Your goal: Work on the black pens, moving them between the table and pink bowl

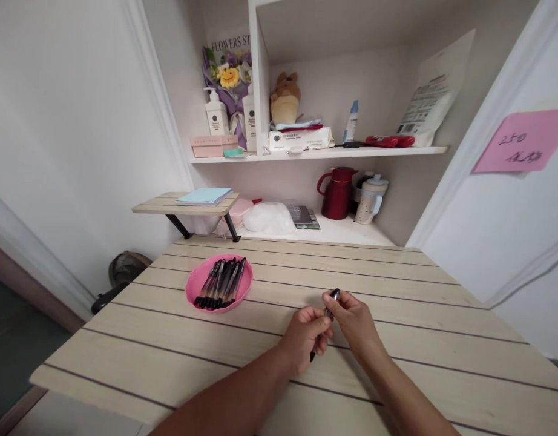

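The pen [335, 294] sits between the fingers of both hands: the left hand [303, 337] curls closed round its lower barrel, while the right hand's [355, 319] thumb and fingers pinch its dark upper end. It should handle light and stiff, perhaps a little slippery (smooth plastic, by the look of it), best gripped at barrel and cap. One pen is held; one pink dish [198, 280], beyond and left of the fingers, bears several similar pens [222, 281], too overlapped to count surely.

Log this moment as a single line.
left hand: gripping pen | right hand: gripping pen's black upper end | pink dish: more pens, on table left of hands
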Demonstrator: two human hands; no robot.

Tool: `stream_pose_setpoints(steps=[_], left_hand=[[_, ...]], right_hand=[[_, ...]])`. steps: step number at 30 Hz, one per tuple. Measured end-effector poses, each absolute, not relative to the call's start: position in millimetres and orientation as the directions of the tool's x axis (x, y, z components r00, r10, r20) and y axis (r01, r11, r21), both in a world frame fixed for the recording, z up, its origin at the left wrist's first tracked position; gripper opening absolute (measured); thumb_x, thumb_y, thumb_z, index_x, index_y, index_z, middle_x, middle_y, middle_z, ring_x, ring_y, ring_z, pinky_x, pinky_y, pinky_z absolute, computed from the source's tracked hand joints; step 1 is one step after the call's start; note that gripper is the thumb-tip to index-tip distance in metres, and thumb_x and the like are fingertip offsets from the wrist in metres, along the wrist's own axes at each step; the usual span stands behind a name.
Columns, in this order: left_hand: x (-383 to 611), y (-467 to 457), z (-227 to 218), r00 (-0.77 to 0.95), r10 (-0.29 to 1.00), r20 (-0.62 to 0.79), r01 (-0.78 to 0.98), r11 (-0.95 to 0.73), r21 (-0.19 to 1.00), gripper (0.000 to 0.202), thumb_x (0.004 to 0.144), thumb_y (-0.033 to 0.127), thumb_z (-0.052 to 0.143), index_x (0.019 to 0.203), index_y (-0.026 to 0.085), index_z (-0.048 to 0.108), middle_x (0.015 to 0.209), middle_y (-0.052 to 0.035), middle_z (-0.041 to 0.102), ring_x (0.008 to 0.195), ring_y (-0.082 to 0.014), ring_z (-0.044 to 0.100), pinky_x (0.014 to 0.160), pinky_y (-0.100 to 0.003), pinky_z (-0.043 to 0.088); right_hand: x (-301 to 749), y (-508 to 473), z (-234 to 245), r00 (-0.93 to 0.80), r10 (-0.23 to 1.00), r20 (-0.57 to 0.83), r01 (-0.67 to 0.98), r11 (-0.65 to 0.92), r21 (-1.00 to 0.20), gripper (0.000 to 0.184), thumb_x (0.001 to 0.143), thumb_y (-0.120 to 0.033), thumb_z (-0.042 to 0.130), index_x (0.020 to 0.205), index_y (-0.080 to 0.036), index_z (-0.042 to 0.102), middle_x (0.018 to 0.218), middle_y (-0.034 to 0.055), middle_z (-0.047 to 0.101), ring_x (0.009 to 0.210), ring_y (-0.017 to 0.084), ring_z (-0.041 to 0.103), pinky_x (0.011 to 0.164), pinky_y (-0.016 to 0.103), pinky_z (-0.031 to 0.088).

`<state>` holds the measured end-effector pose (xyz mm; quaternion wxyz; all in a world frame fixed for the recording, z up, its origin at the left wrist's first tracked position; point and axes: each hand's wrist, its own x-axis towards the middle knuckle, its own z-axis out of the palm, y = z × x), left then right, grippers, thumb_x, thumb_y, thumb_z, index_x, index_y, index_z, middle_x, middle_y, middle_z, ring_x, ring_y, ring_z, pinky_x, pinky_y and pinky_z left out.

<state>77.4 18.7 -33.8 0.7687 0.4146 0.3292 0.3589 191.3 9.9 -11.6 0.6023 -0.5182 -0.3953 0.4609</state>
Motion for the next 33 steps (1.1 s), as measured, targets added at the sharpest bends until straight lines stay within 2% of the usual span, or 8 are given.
stream_pose_setpoints(steps=[7,11,16,18,23,27,30,33], left_hand=[[61.6,19.1,-16.3,0.822,0.520,-0.233,-0.271,0.716,0.644,0.028,0.072,0.038,0.060,0.083,0.013,0.055,0.055,0.0035,0.045,0.035,0.0001,0.025,0.037,-0.016,0.007],[54.6,18.6,-8.9,0.899,0.408,-0.160,-0.242,0.768,0.593,0.023,0.074,0.034,0.059,0.083,0.013,0.054,0.054,0.0052,0.040,0.034,0.0006,0.022,0.035,-0.016,0.006],[70.3,15.4,-22.3,0.717,0.680,-0.151,-0.347,0.537,0.769,0.027,0.072,0.038,0.060,0.081,0.015,0.049,0.058,0.0032,0.050,0.034,-0.0024,0.034,0.035,-0.018,0.017],[78.2,13.4,-28.5,0.650,0.738,-0.181,-0.326,0.486,0.811,0.030,0.070,0.040,0.061,0.075,0.017,0.044,0.053,0.0049,0.048,0.032,-0.0021,0.032,0.035,-0.018,0.014],[81.0,8.9,-26.3,0.697,0.685,-0.211,-0.291,0.540,0.790,0.034,0.070,0.045,0.059,0.075,0.020,0.037,0.049,0.0091,0.041,0.031,0.0003,0.019,0.037,-0.016,0.009],[77.7,7.9,-21.6,0.748,0.637,-0.186,-0.239,0.521,0.819,0.032,0.072,0.046,0.056,0.075,0.019,0.038,0.050,0.0079,0.042,0.031,-0.0003,0.021,0.036,-0.016,0.011],[80.3,3.4,-25.8,0.671,0.717,-0.187,-0.216,0.431,0.876,0.029,0.073,0.044,0.053,0.077,0.020,0.039,0.048,0.0085,0.042,0.030,-0.0016,0.023,0.035,-0.016,0.013],[83.5,-4.8,-31.2,0.691,0.696,-0.195,-0.151,0.403,0.903,0.026,0.075,0.042,0.050,0.082,0.018,0.044,0.046,0.0084,0.041,0.028,-0.0018,0.022,0.033,-0.017,0.014]], right_hand=[[195.3,4.4,2.2,0.084,0.995,-0.047,-0.425,-0.007,-0.905,0.038,0.061,-0.039,0.071,0.088,-0.014,0.062,0.061,0.0002,0.059,0.041,0.007,0.044,0.043,0.023,0.037],[195.6,-2.2,12.6,-0.030,0.999,-0.011,-0.523,-0.025,-0.852,0.035,0.064,-0.035,0.070,0.092,-0.016,0.061,0.067,0.0006,0.060,0.045,0.007,0.048,0.042,0.020,0.039],[185.7,-2.2,9.5,0.025,0.999,-0.043,-0.506,-0.024,-0.862,0.040,0.068,-0.043,0.064,0.102,-0.022,0.055,0.079,0.0017,0.062,0.048,0.009,0.050,0.038,0.020,0.040],[180.9,0.3,4.2,0.108,0.990,-0.089,-0.476,-0.027,-0.879,0.035,0.070,-0.048,0.059,0.093,-0.023,0.055,0.072,-0.0003,0.060,0.044,0.009,0.049,0.031,0.019,0.034],[178.1,2.0,1.3,0.136,0.990,-0.031,-0.513,0.044,-0.857,0.027,0.073,-0.046,0.057,0.067,-0.022,0.046,0.051,-0.0047,0.047,0.047,0.010,0.048,0.036,0.018,0.037],[176.4,-1.1,4.0,0.112,0.994,0.008,-0.565,0.070,-0.822,0.026,0.073,-0.043,0.058,0.067,-0.021,0.047,0.048,-0.0063,0.044,0.047,0.009,0.047,0.045,0.021,0.042],[181.3,1.4,4.1,0.234,0.972,0.012,-0.515,0.134,-0.847,0.025,0.074,-0.043,0.058,0.066,-0.021,0.047,0.047,-0.0071,0.043,0.044,0.008,0.045,0.046,0.022,0.042],[201.4,9.2,7.4,0.329,0.944,0.043,-0.589,0.240,-0.771,0.025,0.072,-0.043,0.060,0.069,-0.021,0.047,0.046,-0.0100,0.037,0.040,0.005,0.038,0.051,0.023,0.044]])
